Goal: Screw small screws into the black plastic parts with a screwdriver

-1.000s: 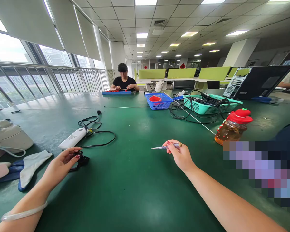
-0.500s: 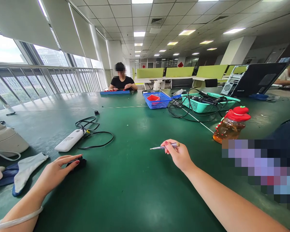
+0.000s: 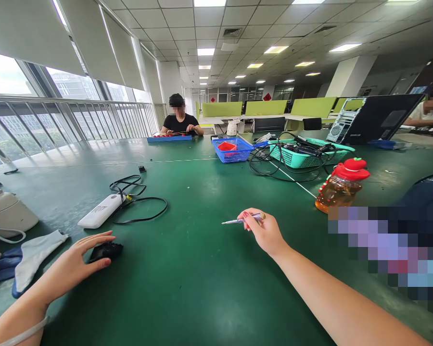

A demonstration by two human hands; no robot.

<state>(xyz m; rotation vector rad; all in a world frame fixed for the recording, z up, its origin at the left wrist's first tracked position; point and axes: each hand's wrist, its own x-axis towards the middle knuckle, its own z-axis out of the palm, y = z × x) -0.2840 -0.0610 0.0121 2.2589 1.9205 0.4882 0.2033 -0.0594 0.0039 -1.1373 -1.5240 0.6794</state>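
Observation:
On the green table at the left, my left hand (image 3: 74, 264) is spread beside a small black object (image 3: 106, 251), its thumb and fingers apart on either side. The object's details are too dark to make out. My right hand (image 3: 265, 233), right of the middle, pinches a thin screwdriver (image 3: 233, 221) with a clear handle, its metal tip pointing left above the table. Beyond my left hand lies a white power bank (image 3: 101, 211) with a black cable (image 3: 144, 220) looped beside it.
A blue basket (image 3: 232, 154), a green basket (image 3: 296, 160) with black cables and a red-lidded bottle (image 3: 341, 187) stand further back and right. Blue-white gloves (image 3: 36, 257) lie far left. A person (image 3: 180, 120) sits across the table; another is at far right.
My left hand has drawn back and its fingers have opened off the black object, which now shows more fully. The right hand holds the screwdriver as before. The view has shifted slightly.

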